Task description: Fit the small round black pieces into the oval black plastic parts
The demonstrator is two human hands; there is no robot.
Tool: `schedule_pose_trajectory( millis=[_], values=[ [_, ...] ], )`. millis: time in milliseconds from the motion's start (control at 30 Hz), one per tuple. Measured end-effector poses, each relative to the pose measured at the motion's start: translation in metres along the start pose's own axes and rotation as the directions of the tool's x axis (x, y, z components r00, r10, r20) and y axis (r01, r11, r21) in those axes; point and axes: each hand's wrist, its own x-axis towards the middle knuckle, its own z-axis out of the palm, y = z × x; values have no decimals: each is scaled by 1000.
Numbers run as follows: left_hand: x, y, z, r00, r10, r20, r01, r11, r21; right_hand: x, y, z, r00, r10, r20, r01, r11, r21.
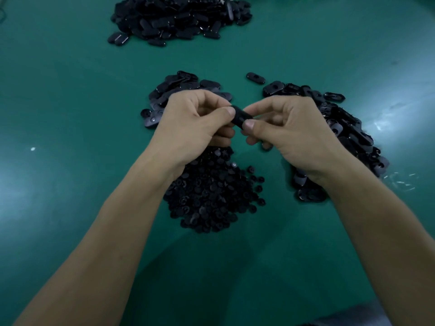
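Both hands meet above the middle of the green table [70, 114] and pinch one oval black plastic part [240, 117] between thumbs and fingers. My left hand [195, 123] holds its left end and my right hand [289, 135] holds its right end. Whether a round piece sits in it is hidden by the fingers. A heap of small round black pieces [211, 194] lies below the hands. One pile of oval parts [186, 87] lies behind my left hand. Another pile of oval parts [348, 128] stretches under and right of my right hand.
A large heap of oval black parts [179, 17] lies at the far edge of the table. A single oval part [255, 78] sits alone between the two nearer piles. Bright light glare marks the table at left and right.
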Motion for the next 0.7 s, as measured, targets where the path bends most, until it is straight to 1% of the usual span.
schedule_pose_trajectory(
  millis=[167, 267, 300, 367, 467, 600, 700],
  values=[
    [0, -1, -2, 1000, 24, 15, -25, 997, 67, 1, 0, 1, 997, -66, -48, 68, 997, 40],
    [1, -3, -3, 998, 54, -35, -51, 996, 74, 2, 2, 2, 997, -36, -75, 39, 999, 35],
    [2, -4, -4, 997, 58, -57, -54, 996, 77, 3, 4, 2, 996, -14, -85, 13, 1000, -10],
    [4, -6, -5, 994, 68, -91, -60, 994, 88, 3, 8, 2, 997, 20, -69, -33, 982, -187],
    [5, -5, -5, 989, 90, -115, -78, 992, 103, -2, 12, 2, 996, 90, 18, -74, 903, -422],
    [4, -3, -5, 987, 91, -136, -83, 995, 61, -5, 7, 3, 971, 204, 128, -98, 821, -563],
    [4, -2, -5, 982, 102, -161, -96, 995, 40, -4, 5, 4, 954, 259, 149, -116, 781, -614]
  ],
)
